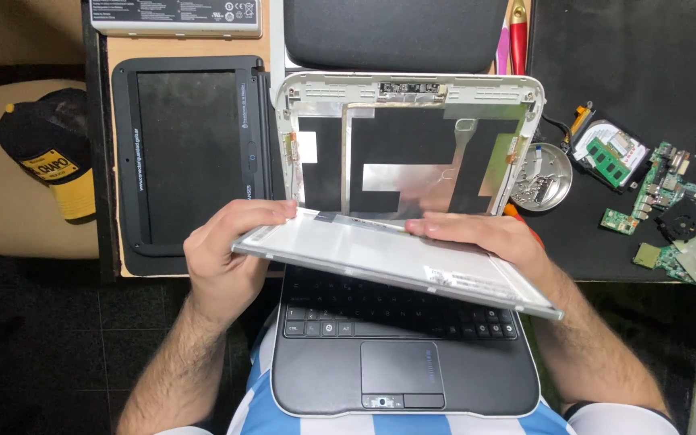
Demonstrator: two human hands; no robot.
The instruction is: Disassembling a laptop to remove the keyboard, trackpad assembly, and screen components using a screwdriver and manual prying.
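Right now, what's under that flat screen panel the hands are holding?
Under the screen panel, held by the left hand and right hand, sits the laptop's black keyboard. Its front rows and the touchpad show; the back rows are covered.

A thin grey screen panel [396, 262] is lying tilted above the keyboard. A white-labelled grey battery pack [177, 16] is sitting far left.

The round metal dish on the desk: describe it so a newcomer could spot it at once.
Start at the open white laptop lid over the lap. Just past its right edge, on the black mat, sits the round metal dish holding small screws. Unlike the green circuit boards beside it, it is silver and circular.
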